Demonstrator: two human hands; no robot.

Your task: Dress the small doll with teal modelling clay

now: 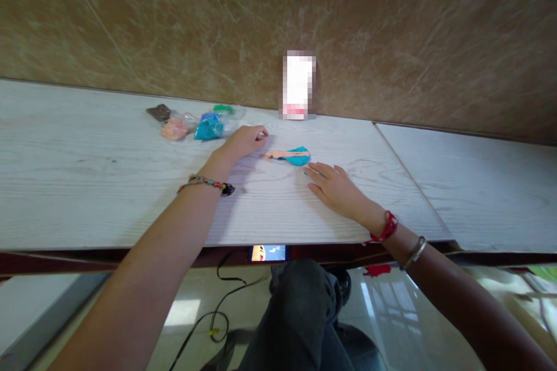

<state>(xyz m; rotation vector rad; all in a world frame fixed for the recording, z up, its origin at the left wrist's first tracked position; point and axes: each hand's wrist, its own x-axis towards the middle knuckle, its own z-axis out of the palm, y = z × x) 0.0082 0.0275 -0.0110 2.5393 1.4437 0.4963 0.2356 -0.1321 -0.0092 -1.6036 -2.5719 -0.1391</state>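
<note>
A flat teal piece of soft modelling clay (301, 159) lies on the white wood-grain table (270, 208). A thin peach clay strip (285, 154) runs lengthwise over it and sticks out past its left end. Just left of and above that end is my left hand (246, 140), its fingers curled in; whether anything sits inside them is hidden. My right hand (335, 186) rests palm down at the lower right of the teal clay, fingers stretched out and apart, fingertips close to its edge. A small teal spot shows by one right fingertip.
Bags of clay stand at the back left: brown (159, 112), peach (174, 128), teal-blue (209, 126) and green (223, 109). A blurred-out white upright object (298, 84) leans by the brown wall (195, 29). A lit phone (268, 253) and a black cable (212, 316) are below the table's front edge.
</note>
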